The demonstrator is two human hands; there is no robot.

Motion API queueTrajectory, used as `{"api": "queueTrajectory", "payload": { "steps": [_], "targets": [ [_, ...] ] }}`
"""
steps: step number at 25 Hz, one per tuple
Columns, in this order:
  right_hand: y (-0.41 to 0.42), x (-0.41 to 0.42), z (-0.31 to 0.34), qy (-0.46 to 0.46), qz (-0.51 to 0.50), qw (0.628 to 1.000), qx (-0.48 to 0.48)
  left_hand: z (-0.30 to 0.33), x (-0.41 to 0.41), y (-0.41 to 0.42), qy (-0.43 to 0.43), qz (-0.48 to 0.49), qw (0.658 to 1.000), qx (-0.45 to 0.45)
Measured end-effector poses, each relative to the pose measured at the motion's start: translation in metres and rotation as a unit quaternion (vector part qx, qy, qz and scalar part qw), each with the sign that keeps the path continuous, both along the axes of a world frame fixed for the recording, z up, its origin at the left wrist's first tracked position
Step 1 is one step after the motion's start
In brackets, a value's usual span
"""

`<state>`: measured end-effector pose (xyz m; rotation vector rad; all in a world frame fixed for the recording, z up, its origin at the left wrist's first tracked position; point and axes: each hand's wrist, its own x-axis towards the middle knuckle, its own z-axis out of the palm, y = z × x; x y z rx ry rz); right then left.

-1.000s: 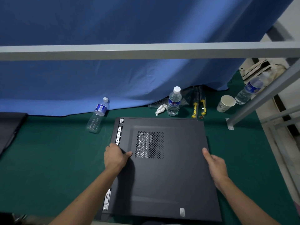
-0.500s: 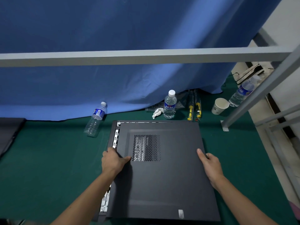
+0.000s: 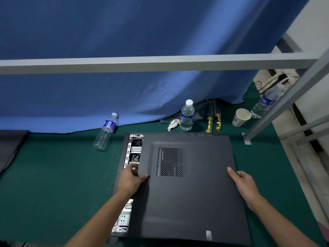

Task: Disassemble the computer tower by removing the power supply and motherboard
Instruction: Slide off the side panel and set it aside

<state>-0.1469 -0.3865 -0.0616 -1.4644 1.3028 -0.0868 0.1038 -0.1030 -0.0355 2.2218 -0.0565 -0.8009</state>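
Observation:
The black computer tower (image 3: 121,161) lies on its side on the green table. Its dark side panel (image 3: 192,196), with a perforated vent patch, sits shifted to the right and lifted off the case, uncovering a strip of metal frame and fan parts (image 3: 135,152) along the left. My left hand (image 3: 130,180) grips the panel's left edge, thumb on top. My right hand (image 3: 244,186) holds the panel's right edge. The power supply and motherboard are hidden under the panel.
Water bottles stand or lie behind the case: one lying at left (image 3: 106,132), one upright (image 3: 187,115), one far right (image 3: 265,102). Yellow-handled screwdrivers (image 3: 212,120), a crumpled tissue (image 3: 172,124) and a paper cup (image 3: 241,117) sit at the back. A grey frame bar (image 3: 160,64) crosses overhead.
Both hands have slid and raised the side panel to the right, off the case, exposing the case's left interior strip. The camera view shifted slightly.

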Motion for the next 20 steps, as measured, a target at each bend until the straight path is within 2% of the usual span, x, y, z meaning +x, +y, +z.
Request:
{"api": "queueTrajectory", "payload": {
  "steps": [5, 12, 20],
  "targets": [
    [0.008, 0.003, 0.012, -0.012, 0.055, 0.998, 0.001, -0.003, -0.007, -0.001, 0.005, -0.022, 1.0, 0.011],
    [-0.001, -0.002, 0.022, -0.008, 0.037, 0.999, 0.028, 0.0, -0.013, -0.014, 0.122, 0.053, 0.981, -0.138],
    [-0.022, -0.001, 0.059, -0.054, 0.049, 0.997, -0.013, 0.043, -0.016, -0.036, 0.093, 0.123, 0.967, -0.205]
  ]
}}
